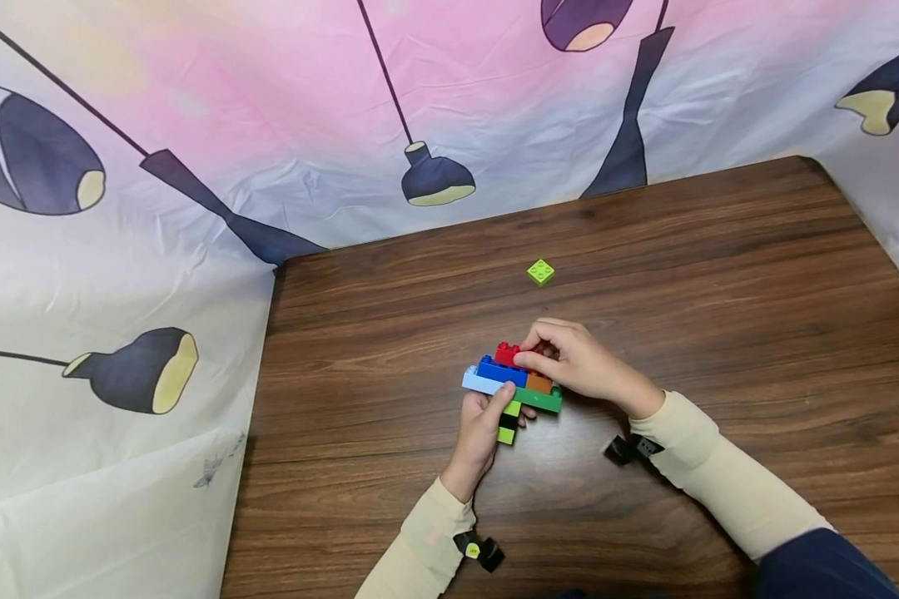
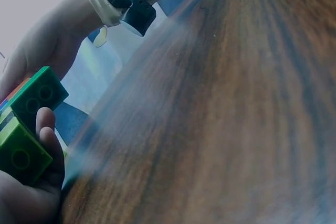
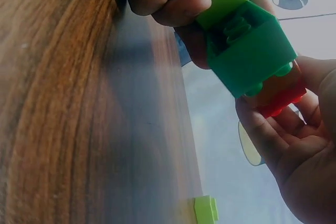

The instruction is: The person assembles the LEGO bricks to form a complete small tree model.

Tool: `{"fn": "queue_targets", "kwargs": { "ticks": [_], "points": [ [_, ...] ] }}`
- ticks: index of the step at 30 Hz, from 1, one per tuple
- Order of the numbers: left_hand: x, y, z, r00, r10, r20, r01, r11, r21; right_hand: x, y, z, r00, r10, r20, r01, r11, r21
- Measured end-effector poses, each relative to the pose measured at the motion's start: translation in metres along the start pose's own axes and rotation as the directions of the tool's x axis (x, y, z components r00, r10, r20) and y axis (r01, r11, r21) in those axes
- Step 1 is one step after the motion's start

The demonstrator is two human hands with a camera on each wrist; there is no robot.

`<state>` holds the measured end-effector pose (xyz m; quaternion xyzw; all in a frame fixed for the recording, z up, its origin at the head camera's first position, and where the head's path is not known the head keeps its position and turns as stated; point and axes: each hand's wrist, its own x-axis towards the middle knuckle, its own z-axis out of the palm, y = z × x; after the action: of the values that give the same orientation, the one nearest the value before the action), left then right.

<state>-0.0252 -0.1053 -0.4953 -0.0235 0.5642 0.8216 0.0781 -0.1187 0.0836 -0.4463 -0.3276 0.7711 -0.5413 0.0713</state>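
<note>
My left hand (image 1: 479, 431) grips a toy building-brick assembly by its stem, where a black brick (image 1: 508, 421) sits between lime bricks (image 1: 505, 436). Across the stem lie a light blue brick (image 1: 483, 382) and a green brick (image 1: 541, 400), whose hollow underside faces the right wrist camera. Above them are a dark blue brick (image 1: 504, 372) and an orange brick (image 1: 539, 383). At the top, my right hand (image 1: 583, 366) pinches a red brick (image 1: 505, 353) between thumb and fingers. In the right wrist view the red brick (image 3: 283, 103) touches the orange one; whether it is fully pressed down I cannot tell.
A loose lime brick (image 1: 541, 271) lies on the brown wooden table (image 1: 389, 324), beyond the hands. Patterned cloth (image 1: 285, 150) hangs along the table's back and left edges. A black camera is strapped to each wrist.
</note>
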Motion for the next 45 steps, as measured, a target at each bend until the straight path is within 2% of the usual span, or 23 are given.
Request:
{"fn": "queue_targets", "kwargs": {
  "ticks": [7,22,32,39,45],
  "points": [
    [0.001,-0.001,0.000,1.000,-0.001,0.014,0.001,1.000,0.020,0.001,0.002,-0.001,1.000,0.000,-0.003,0.000,1.000,0.021],
    [-0.001,0.000,0.000,1.000,0.011,0.012,-0.011,1.000,0.027,0.001,0.001,-0.001,0.997,0.061,0.041,-0.063,0.997,0.053],
    [0.000,-0.001,0.000,1.000,0.009,-0.014,-0.009,1.000,0.022,-0.001,-0.001,0.005,1.000,-0.004,-0.010,0.004,1.000,-0.023],
    [0.000,-0.001,0.001,0.999,0.000,-0.033,0.001,1.000,0.019,-0.001,0.003,0.008,0.999,-0.017,-0.036,0.017,1.000,0.005],
    [0.000,-0.002,-0.001,0.999,0.004,-0.042,-0.003,1.000,0.027,0.000,0.005,0.009,1.000,-0.014,-0.025,0.014,0.999,0.029]
  ]
}}
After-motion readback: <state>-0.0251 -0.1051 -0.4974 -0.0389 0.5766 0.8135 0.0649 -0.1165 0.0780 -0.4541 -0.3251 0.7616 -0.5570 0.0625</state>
